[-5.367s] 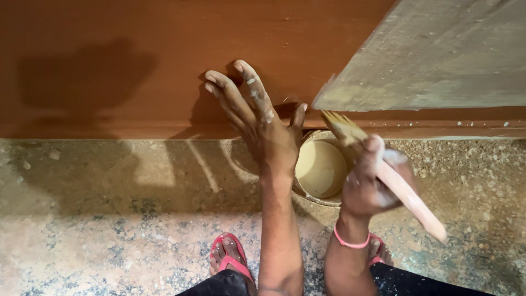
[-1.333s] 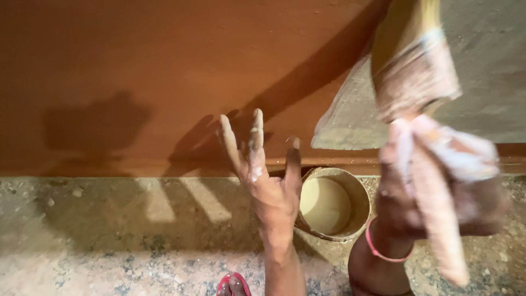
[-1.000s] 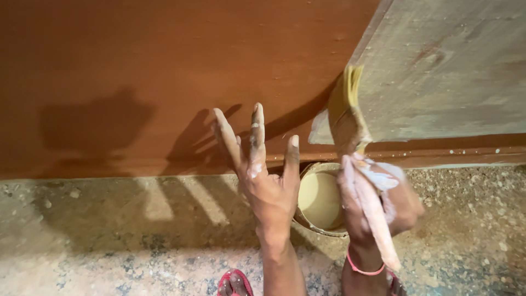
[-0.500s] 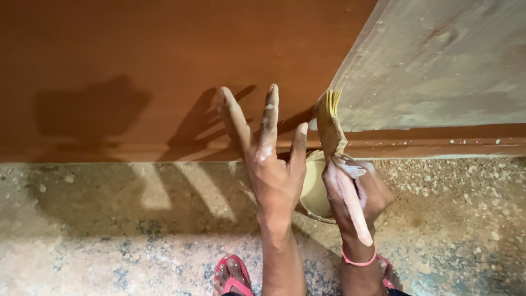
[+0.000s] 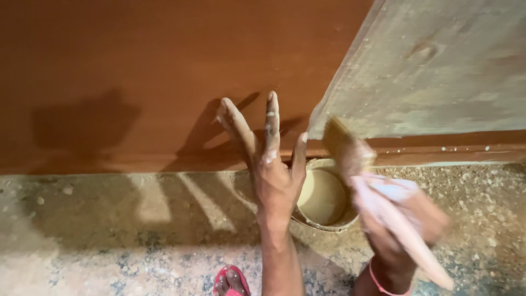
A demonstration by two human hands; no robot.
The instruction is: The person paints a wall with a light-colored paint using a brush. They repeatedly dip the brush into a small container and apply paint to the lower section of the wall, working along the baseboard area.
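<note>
Brush (image 5: 344, 143) now lower, off the grey panel (image 5: 438, 71), above the pot (image 5: 324, 197).

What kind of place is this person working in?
Probably a room being painted or renovated: a reddish-brown wall meets a speckled stone floor, the right hand holds a paintbrush, and a paint bucket stands below.

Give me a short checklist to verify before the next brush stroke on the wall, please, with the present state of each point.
1. Right hand grips the brush: ok, though blurred.
2. Bristles meet the edge between grey and brown wall: cannot tell, blurred.
3. Left hand braced on the wall, fingers spread: ok.
4. Left fingers clear of the brush: ok, apart.
5. Paint bucket within reach, below both hands: ok.
6. Paint in the bucket: ok, pale paint visible.
</note>
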